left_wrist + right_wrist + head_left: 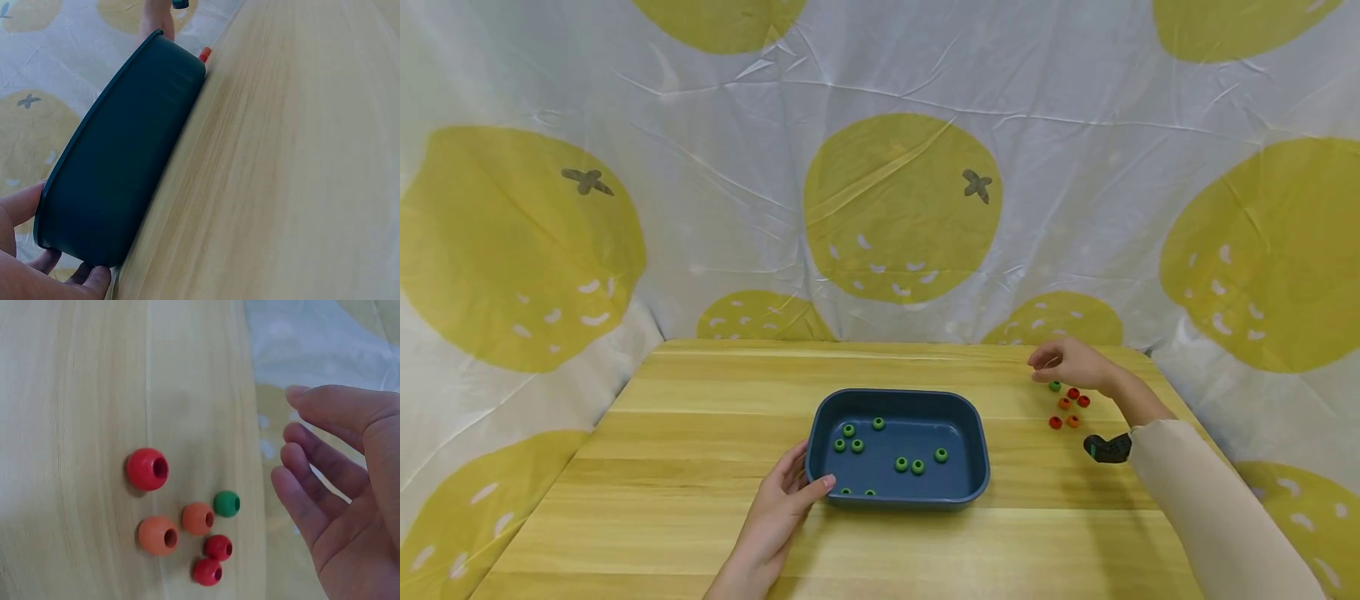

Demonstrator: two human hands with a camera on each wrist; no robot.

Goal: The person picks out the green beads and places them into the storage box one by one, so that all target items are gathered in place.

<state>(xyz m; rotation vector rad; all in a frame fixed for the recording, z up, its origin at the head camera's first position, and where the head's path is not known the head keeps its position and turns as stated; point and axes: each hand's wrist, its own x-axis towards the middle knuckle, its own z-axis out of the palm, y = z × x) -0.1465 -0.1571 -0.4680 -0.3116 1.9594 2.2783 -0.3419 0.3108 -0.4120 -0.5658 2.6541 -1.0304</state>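
Note:
My left hand (775,504) grips the near left corner of a dark blue rectangular basin (966,497), its thumb over the rim and its fingers against the outer wall. Several green beads (902,463) lie scattered inside; the near wall partly hides two. My right hand (1071,364) hovers above a small group of loose beads at the table's right, fingers loosely curved with nothing between them. That group has one green bead (227,504), two orange beads (158,535) and three red beads (147,469), all with holes.
A wooden table (700,442) carries everything. Behind it hangs a white cloth (730,192) printed with big yellow fruit. A black device (1107,448) sits at the right wrist, by the cream sleeve (1195,492).

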